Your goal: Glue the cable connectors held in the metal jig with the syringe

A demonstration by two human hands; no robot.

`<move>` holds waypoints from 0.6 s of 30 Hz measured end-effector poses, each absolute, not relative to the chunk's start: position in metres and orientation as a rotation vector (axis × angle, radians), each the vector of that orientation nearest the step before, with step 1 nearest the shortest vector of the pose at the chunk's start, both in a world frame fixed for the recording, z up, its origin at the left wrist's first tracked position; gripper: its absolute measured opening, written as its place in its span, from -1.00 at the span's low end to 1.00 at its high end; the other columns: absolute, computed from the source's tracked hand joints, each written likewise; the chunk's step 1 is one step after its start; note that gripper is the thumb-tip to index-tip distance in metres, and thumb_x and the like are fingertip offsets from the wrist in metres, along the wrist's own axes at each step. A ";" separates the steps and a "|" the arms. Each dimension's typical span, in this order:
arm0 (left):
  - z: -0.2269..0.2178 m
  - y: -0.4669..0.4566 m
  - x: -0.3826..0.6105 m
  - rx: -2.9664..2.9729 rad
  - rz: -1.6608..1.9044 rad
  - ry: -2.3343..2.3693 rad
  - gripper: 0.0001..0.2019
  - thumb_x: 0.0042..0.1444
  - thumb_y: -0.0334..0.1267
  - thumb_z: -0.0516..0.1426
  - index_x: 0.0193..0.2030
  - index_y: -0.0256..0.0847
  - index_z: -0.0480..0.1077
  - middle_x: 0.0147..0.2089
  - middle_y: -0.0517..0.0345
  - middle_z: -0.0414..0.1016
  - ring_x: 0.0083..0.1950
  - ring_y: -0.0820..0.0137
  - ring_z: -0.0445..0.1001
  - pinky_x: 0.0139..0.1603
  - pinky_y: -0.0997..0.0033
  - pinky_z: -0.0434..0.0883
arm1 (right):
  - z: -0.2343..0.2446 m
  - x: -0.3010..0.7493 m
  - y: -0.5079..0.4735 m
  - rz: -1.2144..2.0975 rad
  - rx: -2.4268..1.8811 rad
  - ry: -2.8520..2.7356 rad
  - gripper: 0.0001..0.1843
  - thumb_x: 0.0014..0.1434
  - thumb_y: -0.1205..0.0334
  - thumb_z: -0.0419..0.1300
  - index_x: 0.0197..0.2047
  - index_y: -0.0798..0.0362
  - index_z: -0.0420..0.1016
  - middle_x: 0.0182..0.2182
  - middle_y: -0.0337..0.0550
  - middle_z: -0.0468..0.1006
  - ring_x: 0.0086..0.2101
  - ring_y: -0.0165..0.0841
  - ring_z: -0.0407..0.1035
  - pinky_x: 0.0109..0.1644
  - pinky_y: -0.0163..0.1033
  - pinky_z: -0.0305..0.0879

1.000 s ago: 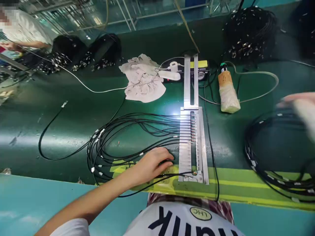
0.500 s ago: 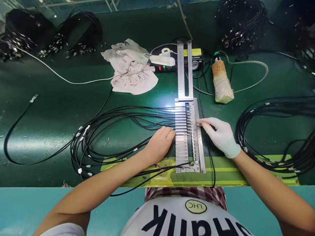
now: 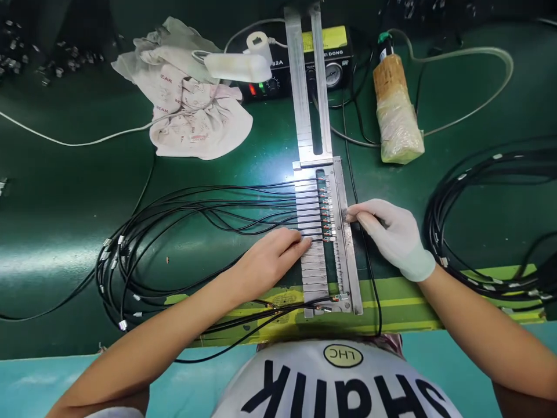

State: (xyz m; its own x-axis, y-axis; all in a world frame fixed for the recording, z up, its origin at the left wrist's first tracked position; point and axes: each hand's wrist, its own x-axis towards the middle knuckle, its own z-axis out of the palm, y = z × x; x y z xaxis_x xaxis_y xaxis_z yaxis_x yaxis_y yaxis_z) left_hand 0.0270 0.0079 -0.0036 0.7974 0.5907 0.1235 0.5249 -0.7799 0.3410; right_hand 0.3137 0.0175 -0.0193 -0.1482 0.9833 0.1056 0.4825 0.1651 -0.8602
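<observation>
A slotted metal fixture (image 3: 314, 273) lies on the bench, with several black cables (image 3: 243, 203) side by side in its upper slots. Their metal-tipped ends show at the fixture's long opening. My bare left hand (image 3: 270, 258) is closed at the fixture's left side, thumb and index fingertip on the lowest cable of the row. My right hand (image 3: 394, 235), in a white glove, pinches its fingertips together against the fixture's right edge; what they hold, if anything, is hidden. More loose cables (image 3: 278, 310) cross the fixture's near end, with connectors (image 3: 339, 297) at their tips.
Behind stand a black control box (image 3: 278, 72) with a gauge and a white handheld device (image 3: 239, 67). A printed cloth bag (image 3: 195, 125) lies left of them. A wrapped bottle-shaped object (image 3: 398, 128) with a hose stands right. A cable coil (image 3: 439, 209) lies far right.
The camera view has moved closer to the bench. My left fingertips have shifted right, from beside the fixture onto its slotted edge. My right hand remains at the fixture's right edge.
</observation>
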 end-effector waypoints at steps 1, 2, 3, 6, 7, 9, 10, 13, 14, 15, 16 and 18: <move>-0.003 0.010 0.026 2.683 0.300 0.843 -0.67 0.45 -0.34 -0.15 0.25 -0.20 0.25 -0.01 0.01 0.42 -0.07 0.35 0.40 -0.02 0.34 0.43 | -0.019 0.314 0.018 0.893 -1.406 -1.745 -0.77 0.36 0.12 0.12 -0.10 -0.11 0.61 -0.21 -0.25 0.66 -0.17 -0.25 0.54 -0.02 -0.08 0.44; -0.002 0.012 0.026 2.656 0.282 0.834 -0.67 0.45 -0.33 -0.15 0.25 -0.20 0.25 0.00 0.01 0.41 -0.05 0.35 0.40 0.00 0.34 0.43 | -0.019 0.314 0.019 0.889 -1.407 -1.755 -0.77 0.36 0.13 0.12 -0.10 -0.11 0.61 -0.21 -0.26 0.66 -0.17 -0.26 0.54 -0.02 -0.08 0.44; -0.002 0.013 0.026 2.620 0.270 0.832 -0.67 0.46 -0.32 -0.16 0.24 -0.20 0.26 0.00 0.01 0.41 -0.04 0.36 0.41 0.01 0.35 0.43 | -0.018 0.314 0.019 0.885 -1.409 -1.763 -0.78 0.36 0.13 0.12 -0.10 -0.12 0.61 -0.22 -0.27 0.65 -0.18 -0.26 0.54 -0.03 -0.09 0.44; -0.002 0.017 0.029 2.533 0.274 0.852 -0.66 0.47 -0.29 -0.19 0.20 -0.21 0.29 -0.04 0.03 0.42 -0.04 0.36 0.42 0.01 0.37 0.45 | -0.017 0.314 0.021 0.876 -1.420 -1.767 -0.79 0.37 0.14 0.12 -0.11 -0.14 0.60 -0.24 -0.28 0.65 -0.19 -0.26 0.53 -0.04 -0.09 0.45; -0.003 0.018 0.031 2.523 0.287 0.847 -0.66 0.47 -0.29 -0.18 0.20 -0.21 0.30 -0.04 0.03 0.42 -0.04 0.36 0.42 0.01 0.36 0.45 | -0.017 0.313 0.020 0.869 -1.420 -1.774 -0.79 0.37 0.14 0.11 -0.11 -0.14 0.60 -0.24 -0.27 0.64 -0.19 -0.26 0.53 -0.04 -0.09 0.45; -0.005 0.019 0.032 2.523 0.318 0.823 -0.67 0.46 -0.32 -0.16 0.23 -0.21 0.28 0.01 -0.01 0.43 0.00 0.34 0.41 0.04 0.34 0.45 | -0.017 0.310 0.019 0.824 -1.419 -1.810 -0.79 0.36 0.16 0.11 -0.05 -0.13 0.57 -0.16 -0.23 0.63 -0.11 -0.24 0.52 0.05 -0.06 0.45; -0.006 0.018 0.031 2.527 0.338 0.807 -0.67 0.45 -0.34 -0.14 0.24 -0.22 0.27 0.03 -0.03 0.42 0.02 0.33 0.41 0.05 0.33 0.44 | -0.018 0.307 0.018 0.785 -1.422 -1.837 -0.78 0.34 0.16 0.14 0.01 -0.12 0.53 -0.07 -0.19 0.60 -0.03 -0.21 0.49 0.12 -0.04 0.43; -0.010 0.014 0.028 2.595 0.405 0.795 -0.66 0.42 -0.39 -0.08 0.28 -0.24 0.24 0.05 -0.06 0.42 0.05 0.29 0.40 0.08 0.29 0.43 | -0.020 0.298 0.014 0.653 -1.449 -1.965 -0.44 0.22 0.13 0.27 0.27 -0.04 0.32 0.23 -0.01 0.37 0.24 -0.07 0.27 0.35 0.09 0.25; -0.011 0.011 0.026 2.642 0.422 0.823 -0.66 0.41 -0.39 -0.05 0.28 -0.23 0.25 0.04 -0.06 0.42 0.06 0.27 0.39 0.08 0.25 0.42 | -0.020 0.295 0.013 0.628 -1.459 -2.013 -0.33 0.18 0.12 0.29 0.32 -0.04 0.24 0.29 0.02 0.30 0.28 -0.04 0.21 0.38 0.13 0.20; -0.012 0.008 0.024 2.689 0.426 0.863 -0.64 0.40 -0.39 -0.03 0.29 -0.22 0.26 0.02 -0.05 0.43 0.04 0.26 0.39 0.06 0.24 0.42 | -0.021 0.293 0.012 0.615 -1.465 -2.056 -0.27 0.17 0.11 0.30 0.35 -0.05 0.19 0.32 0.03 0.26 0.31 -0.02 0.17 0.39 0.16 0.17; -0.014 0.004 0.023 2.724 0.407 0.910 -0.62 0.40 -0.39 -0.03 0.31 -0.20 0.26 -0.02 -0.04 0.43 0.00 0.26 0.39 0.03 0.24 0.42 | -0.021 0.292 0.012 0.610 -1.472 -2.088 -0.26 0.16 0.11 0.30 0.36 -0.07 0.16 0.34 0.02 0.23 0.32 -0.01 0.15 0.40 0.18 0.15; -0.018 -0.003 0.019 2.741 0.329 0.973 -0.56 0.39 -0.40 -0.05 0.38 -0.18 0.21 -0.10 0.00 0.42 -0.11 0.30 0.39 -0.05 0.28 0.42 | -0.022 0.291 0.013 0.614 -1.481 -2.115 -0.26 0.17 0.13 0.28 0.36 -0.10 0.14 0.35 -0.01 0.22 0.32 -0.01 0.16 0.39 0.18 0.15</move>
